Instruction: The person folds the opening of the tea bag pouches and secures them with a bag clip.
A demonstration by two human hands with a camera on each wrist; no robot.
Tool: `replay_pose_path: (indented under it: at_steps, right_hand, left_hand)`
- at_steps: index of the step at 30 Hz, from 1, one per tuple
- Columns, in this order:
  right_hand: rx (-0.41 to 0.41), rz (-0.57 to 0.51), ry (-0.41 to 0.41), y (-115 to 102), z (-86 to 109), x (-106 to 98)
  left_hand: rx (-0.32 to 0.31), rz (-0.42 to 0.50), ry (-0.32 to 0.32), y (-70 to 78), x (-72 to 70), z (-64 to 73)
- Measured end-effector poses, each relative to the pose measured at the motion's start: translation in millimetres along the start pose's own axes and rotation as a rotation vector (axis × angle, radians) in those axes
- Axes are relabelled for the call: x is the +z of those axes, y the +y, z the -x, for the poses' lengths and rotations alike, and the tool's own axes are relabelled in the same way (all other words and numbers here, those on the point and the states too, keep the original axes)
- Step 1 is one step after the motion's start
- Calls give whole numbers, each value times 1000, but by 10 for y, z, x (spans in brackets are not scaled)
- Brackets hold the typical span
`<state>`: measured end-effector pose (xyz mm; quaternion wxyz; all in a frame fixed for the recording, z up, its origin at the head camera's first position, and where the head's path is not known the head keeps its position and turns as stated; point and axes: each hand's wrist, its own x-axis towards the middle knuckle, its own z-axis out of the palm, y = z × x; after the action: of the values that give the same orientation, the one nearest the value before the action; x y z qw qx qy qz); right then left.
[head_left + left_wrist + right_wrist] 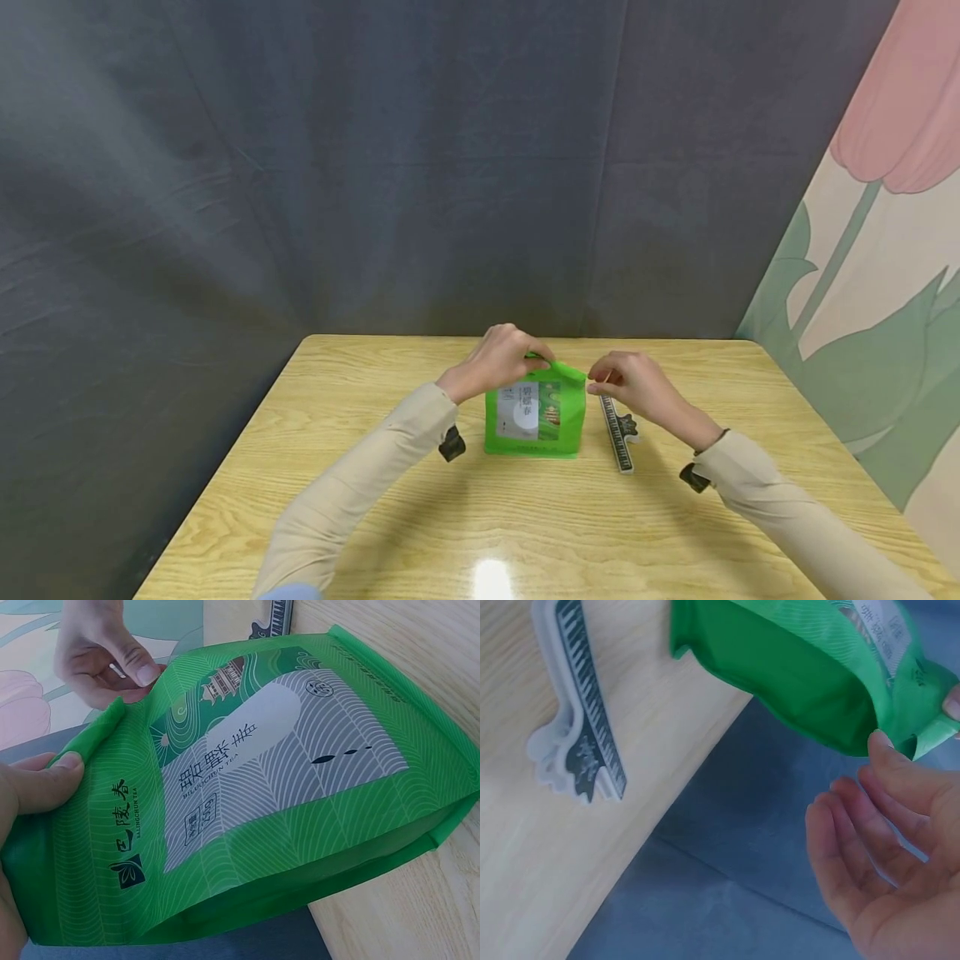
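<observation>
A green tea bag (pixel 572 417) stands upright on the table, its printed front facing me and its top edge folded over. My left hand (pixel 504 360) grips that folded top, with the thumb (pixel 54 786) pressed on the front side. At the upper right corner is my right hand (pixel 636 385); in the right wrist view its thumb tip touches the bag's (pixel 780 682) corner while the other fingers (pixel 847 832) curve loosely below, apart from it. Just right of the bag lies a white strip with a black piano-key pattern (pixel 617 433) and a shaped ornament on its side.
The light wood table (pixel 390 533) ends at a dark curtain (pixel 450 167) behind the bag. On the right is a wall painted with a pink tulip (pixel 900 108) and green leaves. Each wrist wears a small black camera (pixel 452 444).
</observation>
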<state>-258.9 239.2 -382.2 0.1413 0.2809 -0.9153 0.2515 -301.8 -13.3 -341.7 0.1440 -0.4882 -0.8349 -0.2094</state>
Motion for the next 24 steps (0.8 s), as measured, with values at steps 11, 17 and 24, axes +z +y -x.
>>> replay_pose_path:
  at_steps: [11,17,24]
  right_hand:
    - [44,33,-41,156,79,40]
    - [99,42,-98,250,127,87]
    - [167,71,-179,320,185,128]
  left_hand:
    - [-37,47,-33,-21,-4,-8]
    - [-48,71,-39,-33,-10,-14]
    - [-52,75,-41,-43,-15,-15]
